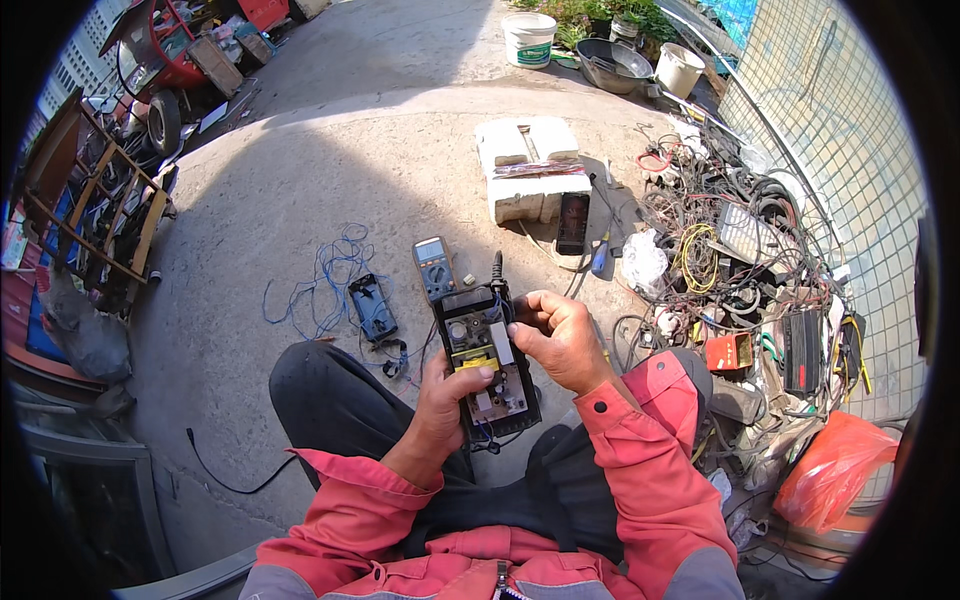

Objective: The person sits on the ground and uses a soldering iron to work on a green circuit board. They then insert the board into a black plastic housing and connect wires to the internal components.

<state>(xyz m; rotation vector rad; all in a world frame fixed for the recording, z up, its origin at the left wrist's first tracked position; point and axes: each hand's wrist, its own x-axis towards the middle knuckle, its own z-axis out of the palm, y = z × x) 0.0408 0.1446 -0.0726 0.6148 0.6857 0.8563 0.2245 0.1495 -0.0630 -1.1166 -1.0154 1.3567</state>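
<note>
An opened black charger-like device (487,365) lies over my lap, its circuit board with a yellow transformer and a pale block facing up. My left hand (445,400) grips its left side, thumb pressed across the board near the transformer. At the upper right edge my right hand (560,335) is closed, thumb and curled fingers on the casing; what lies inside the curl is hidden. A black cable with a strain relief (498,268) rises from the top end. Just beyond stands a grey-blue multimeter (434,265), partly behind the device. Left of it rests a dark blue-black empty-looking casing (373,308).
Thin blue wire (340,270) lies tangled on the concrete. Ahead, a white foam block (530,165) has a phone (573,222) leaning on it, beside a blue-handled screwdriver (600,255). Heaped cables (700,255) and a red bag (835,470) fill the right; scrap frames (95,200) stand left.
</note>
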